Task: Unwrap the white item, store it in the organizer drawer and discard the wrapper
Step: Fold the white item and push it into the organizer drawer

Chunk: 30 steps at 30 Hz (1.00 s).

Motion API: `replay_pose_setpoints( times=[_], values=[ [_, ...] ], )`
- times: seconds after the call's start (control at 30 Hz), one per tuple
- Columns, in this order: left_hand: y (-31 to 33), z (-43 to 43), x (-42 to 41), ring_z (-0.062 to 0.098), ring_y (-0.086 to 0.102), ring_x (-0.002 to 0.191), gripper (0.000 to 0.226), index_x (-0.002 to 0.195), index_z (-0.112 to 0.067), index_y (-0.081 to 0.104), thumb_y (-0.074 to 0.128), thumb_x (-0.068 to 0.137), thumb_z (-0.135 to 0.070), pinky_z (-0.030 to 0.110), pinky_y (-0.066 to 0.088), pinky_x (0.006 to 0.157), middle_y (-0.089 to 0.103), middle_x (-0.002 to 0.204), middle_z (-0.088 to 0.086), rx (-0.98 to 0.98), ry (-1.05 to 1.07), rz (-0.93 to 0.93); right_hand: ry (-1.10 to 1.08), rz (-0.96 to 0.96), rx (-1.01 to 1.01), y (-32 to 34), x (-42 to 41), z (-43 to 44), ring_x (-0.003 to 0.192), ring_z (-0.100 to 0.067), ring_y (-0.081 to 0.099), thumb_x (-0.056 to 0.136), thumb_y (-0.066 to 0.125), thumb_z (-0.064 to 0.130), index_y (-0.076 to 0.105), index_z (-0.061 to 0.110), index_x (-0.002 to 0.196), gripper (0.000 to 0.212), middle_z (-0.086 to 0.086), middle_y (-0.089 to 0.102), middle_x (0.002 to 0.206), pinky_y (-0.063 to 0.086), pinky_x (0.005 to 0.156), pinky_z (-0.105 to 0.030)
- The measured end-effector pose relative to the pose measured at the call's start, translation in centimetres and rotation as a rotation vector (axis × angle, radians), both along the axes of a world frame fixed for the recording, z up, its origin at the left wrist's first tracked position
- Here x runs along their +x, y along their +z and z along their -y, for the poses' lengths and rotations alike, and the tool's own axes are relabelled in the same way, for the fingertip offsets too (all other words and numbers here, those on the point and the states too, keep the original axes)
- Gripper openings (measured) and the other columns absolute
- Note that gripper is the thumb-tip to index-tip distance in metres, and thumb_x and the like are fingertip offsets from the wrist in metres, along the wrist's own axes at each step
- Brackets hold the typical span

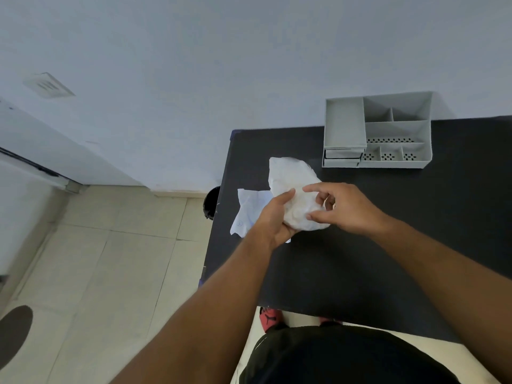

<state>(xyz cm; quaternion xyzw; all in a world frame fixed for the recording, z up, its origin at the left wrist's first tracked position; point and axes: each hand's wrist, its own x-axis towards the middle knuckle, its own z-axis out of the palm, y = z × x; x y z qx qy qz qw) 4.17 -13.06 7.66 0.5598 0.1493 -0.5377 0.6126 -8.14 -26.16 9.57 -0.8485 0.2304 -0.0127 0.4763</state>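
Over the table, the left hand grips the wrapped white item and the right hand pinches it. Beyond stands a grey organizer; the paper sheet beneath bears an unreadable blue mark.

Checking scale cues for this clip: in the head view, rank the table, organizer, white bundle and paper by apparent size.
1. table
2. organizer
3. white bundle, though held nearer the camera
4. paper, partly hidden by the left hand, so its rank is unsure
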Motion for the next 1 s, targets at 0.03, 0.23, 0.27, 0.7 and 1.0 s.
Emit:
replay_pose_setpoints(
  times=[0.03, 0.23, 0.27, 0.7, 1.0],
  values=[
    [0.0, -0.1, -0.2, 0.037, 0.069, 0.115, 0.047, 0.138, -0.004, 0.055, 0.062, 0.099, -0.029, 0.048, 0.059, 0.091, 0.070, 0.127, 0.021, 0.014, -0.003, 0.002, 0.004, -0.024, 0.027, 0.1, 0.1, 0.1, 0.070, -0.011, 0.060, 0.075, 0.086, 0.025, 0.069, 0.033, 0.124, 0.052, 0.009, 0.062, 0.083, 0.048, 0.070, -0.022],
    [0.0, -0.7, -0.7, 0.033, 0.070, 0.109, 0.042, 0.135, -0.013, 0.060, 0.065, 0.096, -0.029, 0.041, 0.061, 0.070, 0.072, 0.123, 0.014, 0.095, -0.072, 0.045, 0.054, -0.117, 0.112, 0.9, -0.1, 0.9, 0.062, -0.008, 0.049, 0.076, 0.085, 0.021, 0.074, 0.023, 0.082, 0.013, 0.003, 0.055, 0.071, 0.042, 0.062, -0.026],
    [-0.1, -0.7, -0.8, 0.033, 0.070, 0.111, 0.045, 0.136, -0.013, 0.060, 0.066, 0.095, -0.030, 0.042, 0.061, 0.071, 0.072, 0.124, 0.014, 0.102, -0.072, 0.050, 0.055, -0.116, 0.110, 1.0, -0.2, 1.0, 0.062, -0.007, 0.052, 0.077, 0.085, 0.021, 0.073, 0.021, 0.081, 0.012, 0.005, 0.060, 0.073, 0.042, 0.062, -0.024],
    [-1.0, -0.6, 0.1, 0.029, 0.071, 0.107, 0.029, 0.119, -0.016, 0.069, 0.071, 0.094, -0.031, 0.051, 0.053, 0.103, 0.076, 0.114, 0.012, -0.039, -0.347, 0.000, -0.195, -0.044, -0.085, 0.1, -0.6, -0.8, 0.070, -0.005, 0.063, 0.081, 0.080, 0.018, 0.069, 0.027, 0.086, 0.015, 0.011, 0.069, 0.082, 0.044, 0.065, -0.020],
    [-1.4, -0.9, 1.6, 0.026, 0.068, 0.112, 0.033, 0.117, -0.017, 0.065, 0.072, 0.090, 0.001, 0.046, 0.056, 0.099, 0.074, 0.115, 0.007, -0.142, -0.569, 0.101, -0.536, -0.009, -0.121, 0.3, -0.1, -2.7, 0.077, -0.006, 0.062, 0.088, 0.072, 0.031, 0.066, 0.028, 0.100, 0.013, 0.013, 0.065, 0.082, 0.044, 0.064, -0.023]
  ],
)
